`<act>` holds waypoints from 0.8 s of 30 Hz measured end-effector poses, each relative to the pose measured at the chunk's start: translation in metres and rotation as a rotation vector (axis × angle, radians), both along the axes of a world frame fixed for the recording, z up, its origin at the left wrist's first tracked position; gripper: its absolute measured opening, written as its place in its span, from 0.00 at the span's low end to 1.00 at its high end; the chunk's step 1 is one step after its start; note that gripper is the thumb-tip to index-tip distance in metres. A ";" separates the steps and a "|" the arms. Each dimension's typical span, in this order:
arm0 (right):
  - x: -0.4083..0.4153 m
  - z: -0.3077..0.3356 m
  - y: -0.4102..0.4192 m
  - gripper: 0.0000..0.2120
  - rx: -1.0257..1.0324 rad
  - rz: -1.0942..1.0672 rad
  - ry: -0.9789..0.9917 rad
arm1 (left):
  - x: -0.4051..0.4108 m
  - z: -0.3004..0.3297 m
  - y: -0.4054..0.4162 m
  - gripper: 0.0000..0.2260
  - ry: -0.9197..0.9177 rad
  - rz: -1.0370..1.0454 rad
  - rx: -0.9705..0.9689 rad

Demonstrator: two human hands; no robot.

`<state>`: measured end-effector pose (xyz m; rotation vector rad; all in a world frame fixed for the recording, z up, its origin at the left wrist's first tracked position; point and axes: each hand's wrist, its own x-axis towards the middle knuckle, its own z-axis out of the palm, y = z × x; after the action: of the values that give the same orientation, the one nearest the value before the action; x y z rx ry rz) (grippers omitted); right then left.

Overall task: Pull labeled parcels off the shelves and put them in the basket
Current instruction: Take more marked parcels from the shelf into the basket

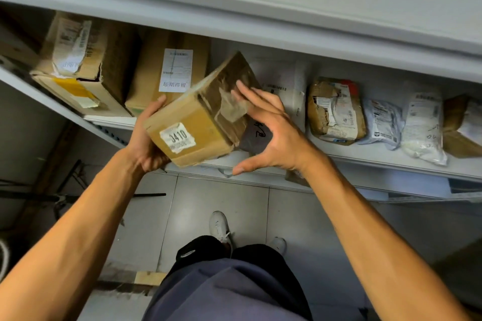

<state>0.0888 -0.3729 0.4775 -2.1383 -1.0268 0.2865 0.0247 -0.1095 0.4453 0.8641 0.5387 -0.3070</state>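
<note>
**Cardboard parcel off the shelf, basket not in view**

Head view: brown cardboard box [198,117] with a white "0410" label [178,137] is held clear of the shelf [365,161], in front of its front edge, tilted. Left hand [148,138] grips it from below and the side, fingers curled round the left face. Right hand [268,128] is spread; its fingertips [241,87] touch the taped top face, thumb apart from the box.

Risks, my read:
- Only one hand really holds it; tilted box plus glossy tape could slip out of the left grip.
- Basket unseen, so the carry means turning away from the shelf.

Count on this shelf: two large cartons [86,65] toward the left end, one torn brown packet [335,109], at least three pale poly mailers [422,122], one more box cut off at the right edge.
</note>
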 end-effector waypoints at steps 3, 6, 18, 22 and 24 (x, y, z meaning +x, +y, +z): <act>0.006 -0.001 0.001 0.51 0.007 -0.080 -0.091 | 0.004 0.007 -0.007 0.32 0.008 -0.022 0.038; 0.009 -0.006 0.007 0.36 0.093 -0.267 -0.110 | 0.006 0.014 -0.010 0.37 0.015 -0.072 0.142; 0.004 0.003 0.001 0.20 0.325 -0.517 0.163 | 0.015 0.019 -0.011 0.48 0.015 -0.291 0.415; -0.003 0.004 -0.006 0.14 0.503 -0.454 0.306 | 0.011 0.017 -0.015 0.36 -0.072 -0.214 0.308; -0.008 -0.003 -0.011 0.15 0.580 -0.500 0.385 | 0.007 0.010 -0.013 0.31 -0.101 -0.205 0.343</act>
<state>0.0811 -0.3841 0.4747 -1.6454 -0.2804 0.1253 0.0321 -0.1225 0.4557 1.2652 0.4146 -0.3609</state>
